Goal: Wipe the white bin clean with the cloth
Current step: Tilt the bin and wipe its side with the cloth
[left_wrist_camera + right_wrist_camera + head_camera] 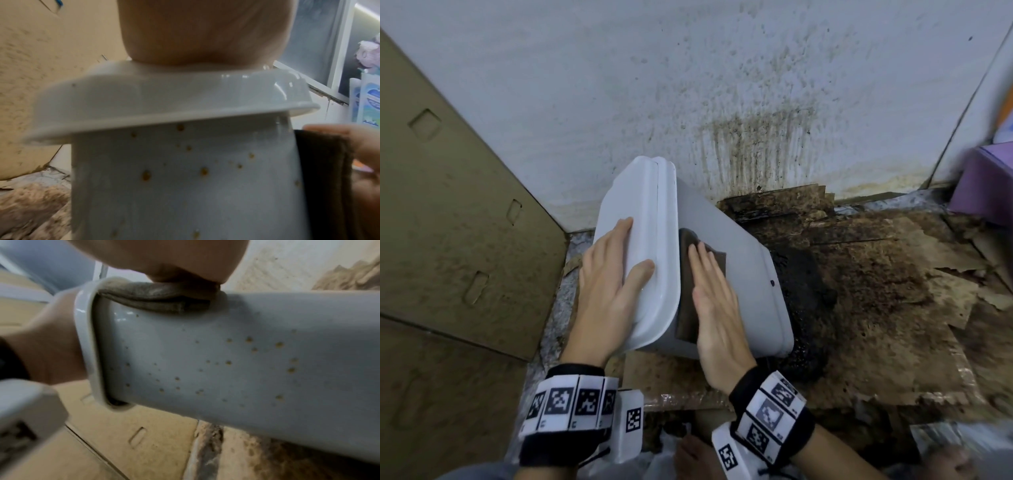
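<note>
head view: flat right hand (717,308) hides most of cloth (690,274) on bin (736,274).

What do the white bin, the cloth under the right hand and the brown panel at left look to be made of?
White bin: likely glossy moulded plastic, with sharp highlights on its rim. Cloth: soft, dark brown fabric, folded with a napped edge, maybe microfibre. Brown panel: matte cardboard, judging by its punched slots and creases.

Grimy home corner; stained white wall (688,85), soiled cardboard (876,274) on floor, flattened boxes (448,205)
</note>
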